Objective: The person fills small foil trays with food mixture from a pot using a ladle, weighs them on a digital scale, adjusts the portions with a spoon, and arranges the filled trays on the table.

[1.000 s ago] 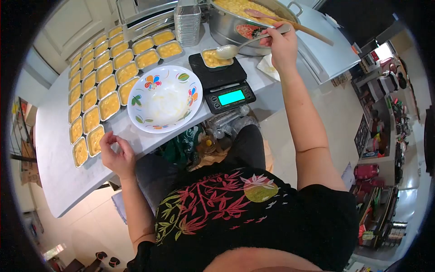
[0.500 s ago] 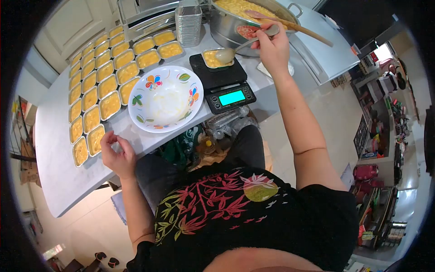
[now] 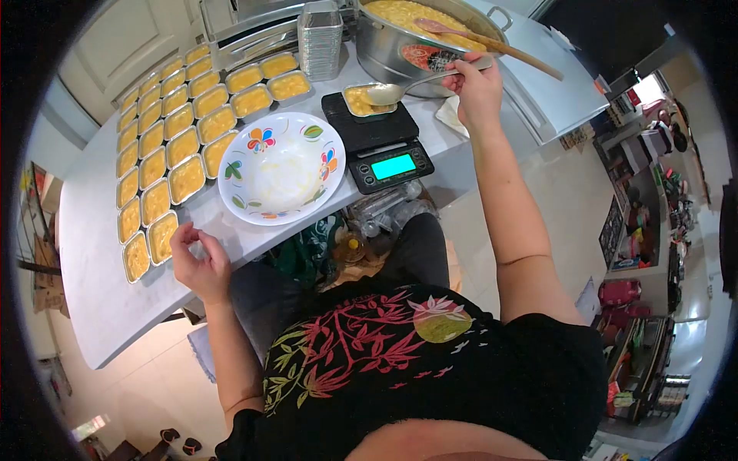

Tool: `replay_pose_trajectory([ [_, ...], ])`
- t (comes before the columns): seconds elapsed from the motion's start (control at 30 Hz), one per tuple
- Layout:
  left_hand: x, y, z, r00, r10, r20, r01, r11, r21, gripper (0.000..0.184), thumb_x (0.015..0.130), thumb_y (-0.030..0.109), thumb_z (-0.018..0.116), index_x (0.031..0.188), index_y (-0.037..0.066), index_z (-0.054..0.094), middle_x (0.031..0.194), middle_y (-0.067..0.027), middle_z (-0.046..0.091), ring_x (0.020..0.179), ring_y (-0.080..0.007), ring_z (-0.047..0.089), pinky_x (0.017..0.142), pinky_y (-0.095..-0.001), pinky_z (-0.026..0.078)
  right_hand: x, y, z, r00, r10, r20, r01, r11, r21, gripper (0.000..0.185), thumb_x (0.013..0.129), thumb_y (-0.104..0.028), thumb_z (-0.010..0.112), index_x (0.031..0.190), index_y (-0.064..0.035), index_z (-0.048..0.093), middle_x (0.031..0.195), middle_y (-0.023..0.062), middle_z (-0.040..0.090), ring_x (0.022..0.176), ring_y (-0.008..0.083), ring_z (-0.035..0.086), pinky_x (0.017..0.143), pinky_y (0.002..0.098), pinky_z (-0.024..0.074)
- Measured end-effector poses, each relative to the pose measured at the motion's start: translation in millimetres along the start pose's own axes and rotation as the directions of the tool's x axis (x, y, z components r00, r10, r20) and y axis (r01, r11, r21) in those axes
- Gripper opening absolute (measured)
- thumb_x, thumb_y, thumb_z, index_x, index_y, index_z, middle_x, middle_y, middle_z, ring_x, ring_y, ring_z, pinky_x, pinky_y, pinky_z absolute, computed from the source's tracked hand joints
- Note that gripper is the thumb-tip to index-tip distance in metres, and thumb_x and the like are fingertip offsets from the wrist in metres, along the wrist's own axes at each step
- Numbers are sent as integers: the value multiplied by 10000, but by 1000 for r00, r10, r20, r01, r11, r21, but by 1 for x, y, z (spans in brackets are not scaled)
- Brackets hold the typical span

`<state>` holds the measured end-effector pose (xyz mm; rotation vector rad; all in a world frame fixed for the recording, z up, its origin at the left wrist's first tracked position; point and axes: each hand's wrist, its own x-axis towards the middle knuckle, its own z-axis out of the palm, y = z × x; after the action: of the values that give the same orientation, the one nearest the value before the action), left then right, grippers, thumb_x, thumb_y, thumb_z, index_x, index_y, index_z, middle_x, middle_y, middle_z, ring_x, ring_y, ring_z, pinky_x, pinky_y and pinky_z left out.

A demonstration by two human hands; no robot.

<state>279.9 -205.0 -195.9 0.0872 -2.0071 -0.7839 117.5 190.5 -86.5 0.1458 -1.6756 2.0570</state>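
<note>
My right hand (image 3: 478, 91) is closed around the handle of a large metal serving spoon (image 3: 384, 94). The spoon's bowl is tilted over a small foil tray (image 3: 358, 101) of yellow chunky mixture. That tray stands on a black kitchen scale (image 3: 377, 131) whose display glows cyan; its digits cannot be read. My left hand (image 3: 201, 265) is at the table's front edge, fingers loosely curled and thumb apart, holding nothing. It is nearest to the front filled foil trays (image 3: 163, 237). Between the hands sits a white bowl (image 3: 281, 169) with painted flowers and yellowish residue inside.
Behind the scale is a big steel pot (image 3: 392, 58) of yellow mixture, a wooden spoon (image 3: 507, 54) lying across it. Stacked foil trays (image 3: 320, 42) stand beside it. Rows of filled trays (image 3: 178, 119) cover the table's left. A white cloth (image 3: 453, 117) lies by the pot.
My right hand has moved slightly right and down, and the spoon now lies at a flatter angle over the tray. My left hand has stayed in place.
</note>
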Motion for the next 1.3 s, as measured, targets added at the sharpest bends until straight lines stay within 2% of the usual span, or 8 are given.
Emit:
replay_pose_trajectory([
  [0.3, 1, 3, 0, 1000, 12, -13, -12, 1000, -3, 205, 756, -36, 573, 960, -21, 577, 742, -104, 601, 655, -185, 586, 646, -279, 480, 1, -5, -4, 997, 49, -54, -45, 996, 79, 190, 821, 19, 506, 968, -58, 414, 759, 142, 596, 518, 195, 567, 478, 275, 443],
  [0.4, 1, 1, 0, 1000, 21, -16, -20, 1000, 22, 205, 753, -25, 577, 958, -18, 579, 738, -104, 605, 657, -191, 592, 648, -286, 483, 4, -10, -5, 999, 23, -36, -20, 997, 76, 189, 817, 19, 510, 959, -59, 414, 759, 146, 596, 516, 202, 570, 479, 276, 441],
  [0.53, 1, 3, 1, 999, 29, -28, -28, 999, 35, 207, 750, -11, 583, 957, -14, 583, 737, -104, 610, 660, -199, 599, 647, -294, 487, 7, -13, -8, 1000, 8, -12, -7, 998, 70, 168, 826, 18, 524, 946, -59, 435, 781, 159, 608, 576, 219, 580, 547, 295, 499],
  [0.87, 1, 0, 1, 999, 43, -25, -42, 999, 26, 206, 753, -11, 587, 958, -13, 583, 743, -97, 612, 654, -186, 598, 636, -284, 487, 5, -19, -4, 999, 28, -42, -25, 997, 74, 196, 825, 32, 513, 975, -46, 414, 790, 171, 598, 581, 236, 580, 544, 315, 496],
  [1.07, 0, -1, 1, 999, 37, -22, -36, 999, 27, 214, 752, -17, 587, 966, -16, 583, 744, -96, 608, 658, -182, 594, 635, -280, 485, 27, -16, -18, 1000, 22, 9, -23, 976, 216, 144, 825, 41, 506, 926, -37, 440, 788, 168, 587, 570, 237, 565, 546, 327, 491],
  [1.17, 0, 0, 0, 999, 36, -20, -35, 999, 24, 220, 750, -20, 587, 971, -16, 584, 745, -96, 608, 661, -182, 593, 638, -280, 484, 47, -15, -32, 994, 8, 107, -45, 936, 348, 87, 847, -9, 529, 922, -38, 496, 800, 163, 633, 627, 264, 620, 576, 343, 501],
  [1.27, 1, -1, 2, 999, 39, -25, -39, 999, 9, 224, 749, -21, 588, 973, -17, 584, 746, -96, 607, 663, -184, 592, 643, -282, 483, 66, -32, -33, 998, -60, 4, 56, 944, 326, 62, 835, -1, 465, 863, -41, 502, 661, 104, 568, 577, 192, 567, 512, 273, 450],
  [1.3, 0, -2, 2, 999, 35, -23, -35, 999, 7, 224, 749, -22, 587, 973, -17, 584, 747, -97, 606, 662, -186, 592, 644, -283, 483, 73, -45, -34, 999, -30, -16, 34, 939, 343, 128, 809, 33, 491, 896, -60, 480, 662, 108, 542, 553, 189, 538, 499, 259, 435],
])
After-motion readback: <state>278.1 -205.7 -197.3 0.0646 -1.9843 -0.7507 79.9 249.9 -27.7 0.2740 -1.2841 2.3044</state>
